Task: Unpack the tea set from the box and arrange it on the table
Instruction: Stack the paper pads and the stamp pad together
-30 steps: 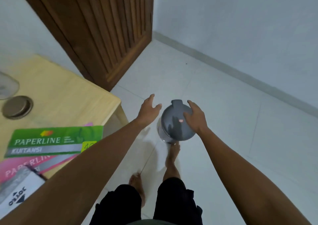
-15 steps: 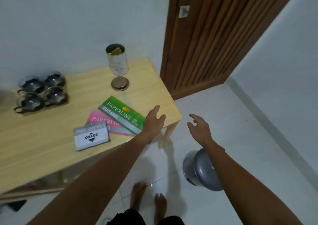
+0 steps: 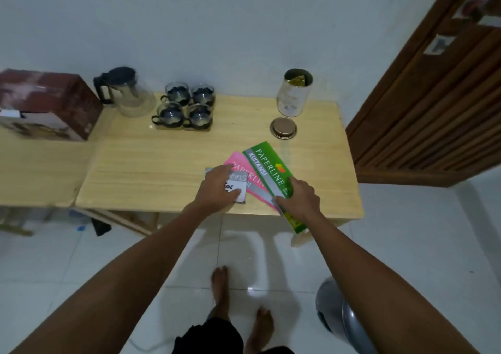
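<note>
A: What fills the picture?

B: A light wooden table [image 3: 168, 164] against a pale wall, a brown door [image 3: 433, 104] to its right, white floor tiles below. A person's bare arms reach in from the bottom edge.

A: And the tea set?

B: Along the table's far edge. The reddish-brown box [image 3: 46, 104] sits at the far left. Just right of it stands the glass teapot [image 3: 124, 90] with its dark lid and handle, and beside that four glass cups [image 3: 185, 107] are grouped two by two on a small tray.

A: Anything else up there?

B: An open tin [image 3: 294, 93] near the right rear corner, with its round lid [image 3: 283, 128] lying flat in front of it.

A: What are the hands doing?

B: The left hand [image 3: 218, 191] grips a small grey-and-white box [image 3: 238, 188], thumb and fingers curled round it. The right hand [image 3: 299, 200] clasps the near end of a green booklet [image 3: 267, 168], which partly covers a pink booklet [image 3: 241, 168].

A: On the floor?

B: A grey bin [image 3: 339, 315] at lower right, by the person's bare feet.
</note>
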